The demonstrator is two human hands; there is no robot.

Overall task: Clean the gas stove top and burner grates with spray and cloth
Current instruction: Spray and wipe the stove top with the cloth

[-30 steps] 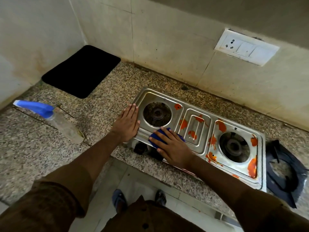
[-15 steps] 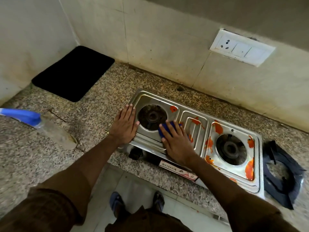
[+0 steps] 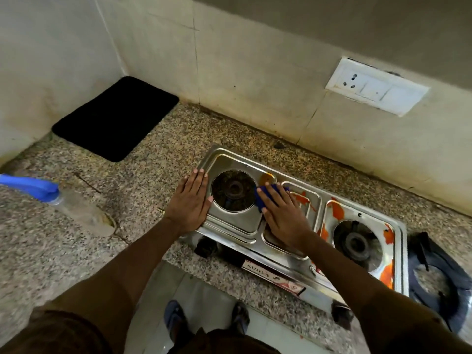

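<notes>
Flatly, fingers [image 3: 274, 194] on blue cloth [image 3: 260, 200]

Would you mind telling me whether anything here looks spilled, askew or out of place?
Yes. Orange-red smears streak the stove top, mostly round the right burner. The spray bottle lies on its side on the counter, and a burner grate sits off the stove at its right end.

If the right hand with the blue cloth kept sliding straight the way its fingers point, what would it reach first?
Probably the orange smear just beyond the blue cloth under the right hand, then the stove top's raised back rim; past that, bare counter and wall.
</notes>
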